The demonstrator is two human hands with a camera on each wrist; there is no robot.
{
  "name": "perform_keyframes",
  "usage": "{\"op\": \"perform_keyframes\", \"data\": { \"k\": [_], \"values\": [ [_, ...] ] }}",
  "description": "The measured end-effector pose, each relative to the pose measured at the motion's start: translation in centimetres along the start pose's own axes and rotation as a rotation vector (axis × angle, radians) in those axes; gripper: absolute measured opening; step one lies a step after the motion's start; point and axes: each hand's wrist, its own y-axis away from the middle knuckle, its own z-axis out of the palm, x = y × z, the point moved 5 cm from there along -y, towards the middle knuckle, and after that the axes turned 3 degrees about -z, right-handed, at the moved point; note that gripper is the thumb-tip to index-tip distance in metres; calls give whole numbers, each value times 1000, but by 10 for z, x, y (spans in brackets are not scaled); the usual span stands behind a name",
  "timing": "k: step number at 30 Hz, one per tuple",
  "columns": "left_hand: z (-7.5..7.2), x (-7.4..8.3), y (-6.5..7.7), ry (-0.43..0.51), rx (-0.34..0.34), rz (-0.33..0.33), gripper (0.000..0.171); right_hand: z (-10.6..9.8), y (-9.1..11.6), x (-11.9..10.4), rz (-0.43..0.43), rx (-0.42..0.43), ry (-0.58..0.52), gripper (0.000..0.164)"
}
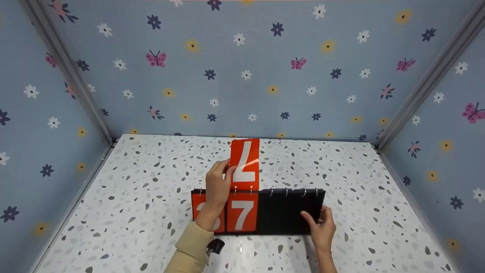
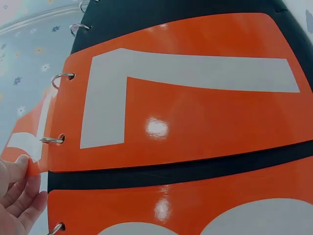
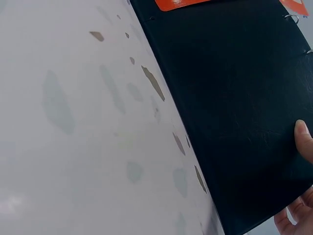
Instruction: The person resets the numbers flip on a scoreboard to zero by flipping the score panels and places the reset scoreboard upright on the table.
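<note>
A black flip scoreboard (image 1: 282, 212) stands tilted on the table, with number cards hung from metal rings along its top edge. My left hand (image 1: 216, 185) pinches the left edge of a red card (image 1: 246, 163) turned up above the rings, which shows an upside-down white digit. Below it a red card with a white 7 (image 1: 242, 214) lies against the board. Another red card (image 1: 197, 201) at the left is partly hidden by my left wrist. My right hand (image 1: 323, 228) grips the board's right end, thumb on the black front and fingers behind, as the right wrist view also shows.
The white speckled table (image 1: 144, 197) spreads around the board. Blue walls (image 1: 242, 57) with flowers and butterflies close it in at the back and both sides, joined by grey corner posts (image 1: 72, 72). A small black object (image 1: 216, 245) shows beside the left sleeve.
</note>
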Motion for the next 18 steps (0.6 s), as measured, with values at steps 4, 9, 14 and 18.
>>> {"op": "perform_keyframes", "data": {
  "k": [4,9,14,18],
  "values": [
    [1,0,1,16,11,12,20,0,0,-4,32,-16,-1,43],
    [4,-2,0,2,-5,-7,21,-1,-1,-6,52,-29,-31,42],
    [12,-10,-5,-71,-108,-138,25,-1,-2,-5,68,-18,-21,41],
    [20,-18,-8,-170,-226,-247,24,-1,-2,-6,53,-16,-39,41]
  ]
}}
